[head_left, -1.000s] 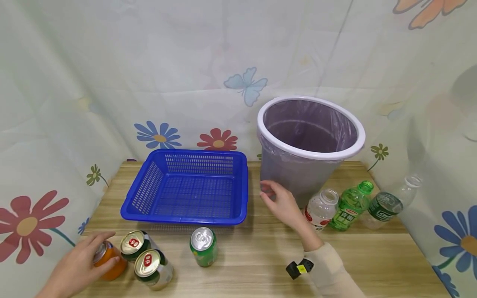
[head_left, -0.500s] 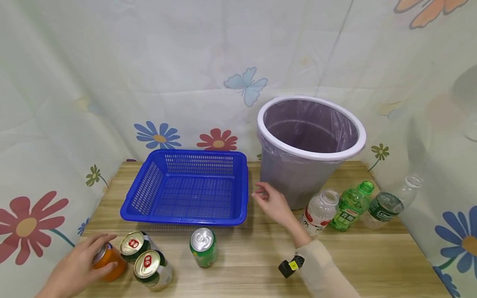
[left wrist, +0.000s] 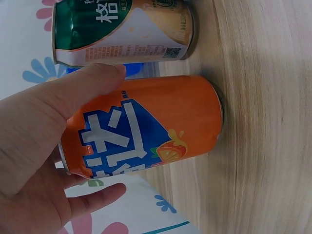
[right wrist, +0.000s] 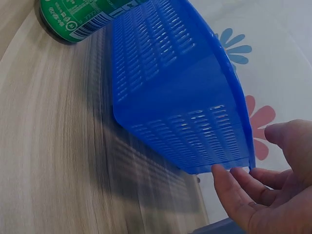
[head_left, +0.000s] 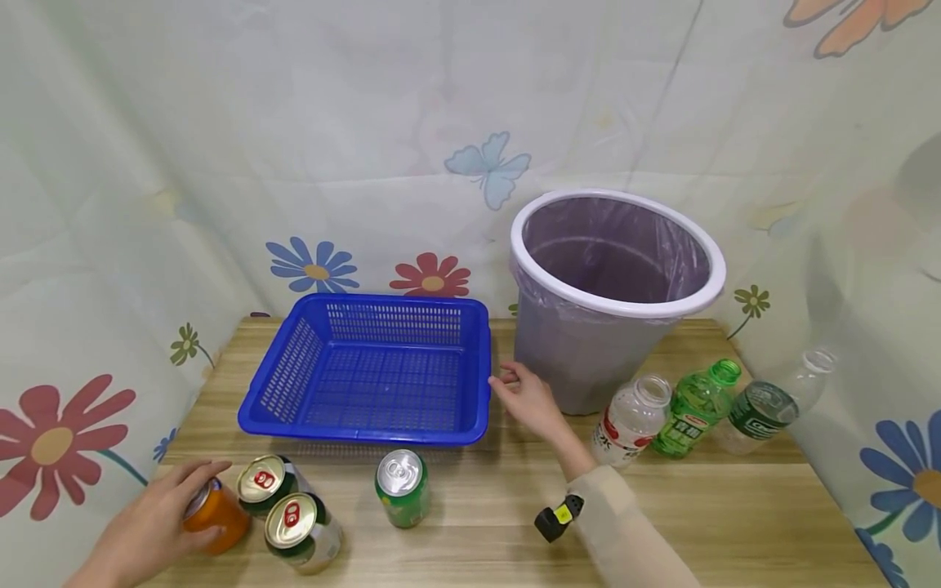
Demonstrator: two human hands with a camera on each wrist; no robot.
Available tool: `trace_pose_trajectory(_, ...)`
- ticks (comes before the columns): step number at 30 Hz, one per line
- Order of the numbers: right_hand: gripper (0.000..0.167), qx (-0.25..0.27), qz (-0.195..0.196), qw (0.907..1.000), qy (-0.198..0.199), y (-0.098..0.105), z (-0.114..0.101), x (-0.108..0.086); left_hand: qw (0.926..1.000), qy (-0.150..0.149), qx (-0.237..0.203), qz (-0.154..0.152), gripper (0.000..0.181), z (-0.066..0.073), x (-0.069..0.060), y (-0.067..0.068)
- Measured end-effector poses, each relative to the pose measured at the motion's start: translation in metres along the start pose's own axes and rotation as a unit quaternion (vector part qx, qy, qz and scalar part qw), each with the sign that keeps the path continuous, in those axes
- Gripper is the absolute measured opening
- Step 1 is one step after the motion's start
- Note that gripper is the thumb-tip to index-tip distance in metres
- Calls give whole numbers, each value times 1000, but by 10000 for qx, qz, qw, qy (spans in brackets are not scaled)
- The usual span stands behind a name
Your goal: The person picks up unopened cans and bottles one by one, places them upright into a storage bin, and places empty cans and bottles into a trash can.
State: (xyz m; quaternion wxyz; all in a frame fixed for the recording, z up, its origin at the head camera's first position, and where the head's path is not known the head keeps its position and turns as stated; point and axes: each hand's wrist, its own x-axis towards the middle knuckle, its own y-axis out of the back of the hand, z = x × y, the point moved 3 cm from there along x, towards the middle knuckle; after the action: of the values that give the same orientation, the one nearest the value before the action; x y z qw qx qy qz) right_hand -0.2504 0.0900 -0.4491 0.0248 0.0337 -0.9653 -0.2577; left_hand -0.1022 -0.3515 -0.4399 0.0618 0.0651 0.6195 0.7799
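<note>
My left hand point(head_left: 147, 523) is around an orange soda can point(left wrist: 170, 117) standing upright at the table's left. In the left wrist view the thumb lies along one side of the can, with fingers on the other. Beside it stand two green-and-gold drink cans point(head_left: 266, 482), one nearer point(head_left: 301, 535). Close to the right edge of a blue plastic basket point(head_left: 360, 434) is my right hand point(head_left: 531, 402), holding nothing. Its fingers are loosely bent, thumb apart, near the basket's rim; whether they touch it I cannot tell. A green can point(head_left: 403, 494) stands in front of the basket.
Behind my right hand stands a grey trash bin point(head_left: 566, 359) with a white rim and a clear liner. To the right are a clear bottle with a red label point(head_left: 625, 429), a green bottle point(head_left: 691, 408) and a clear bottle with a green label point(head_left: 760, 408). A floral curtain surrounds the table.
My right hand has moved left, from beside the bin to the basket's right edge. My left hand stays at the orange can, which has barely moved.
</note>
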Motion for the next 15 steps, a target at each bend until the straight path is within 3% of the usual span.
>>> trace_pose_trajectory(4, 45, 75, -56, 9999, -139, -5, 1, 4, 10000, -6, 50, -47, 78, 0, 0, 1)
trace_pose_trajectory(10, 46, 215, -182, 9989, -363, -12, 0, 8, 9996, -211, 121, 167, 76, 2, 0, 2)
trace_pose_trajectory(15, 47, 460, -198, 9971, -570, -15, 1, 9, 9996, -167, 200, 80, 76, 1, 0, 2)
